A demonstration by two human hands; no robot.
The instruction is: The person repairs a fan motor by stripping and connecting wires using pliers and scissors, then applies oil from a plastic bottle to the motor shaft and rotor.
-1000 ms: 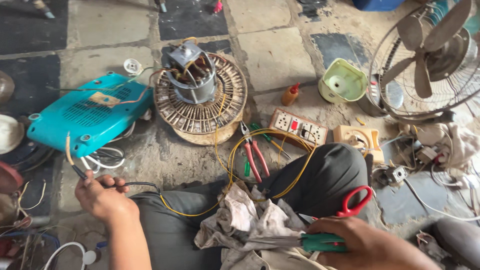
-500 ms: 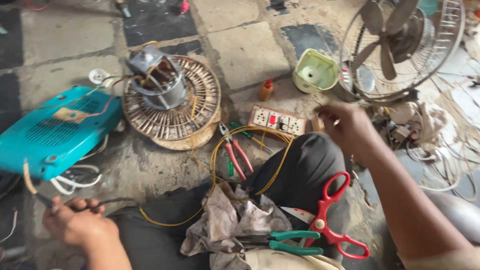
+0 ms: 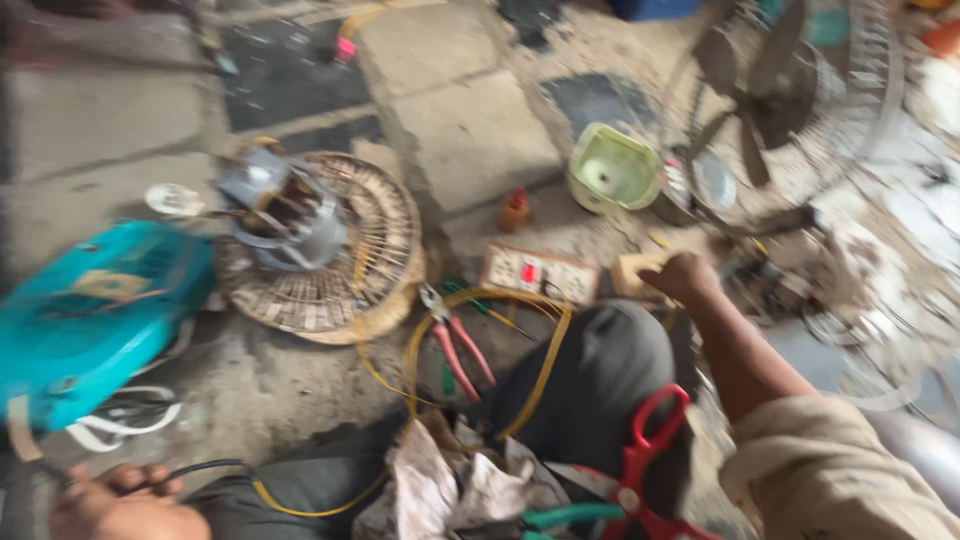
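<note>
Down on the floor our right hand (image 3: 682, 277) closes on a beige box (image 3: 640, 272) while the left hand (image 3: 120, 502) pinches a black wire (image 3: 200, 468), so that loose yellow wire (image 3: 545, 365) looped over our knee could easily snag.

The right hand (image 3: 683, 277) rests on a small beige box (image 3: 636, 274) that lies flat on the floor just right of a cream socket board (image 3: 540, 273); the fingers cover the box's right part, and blur hides its details. The left hand (image 3: 120, 505), at the bottom left edge, is closed around a thin black cable (image 3: 205, 468) that runs rightward from the fist and meets a yellow wire (image 3: 300, 507) curving across the lap.
</note>
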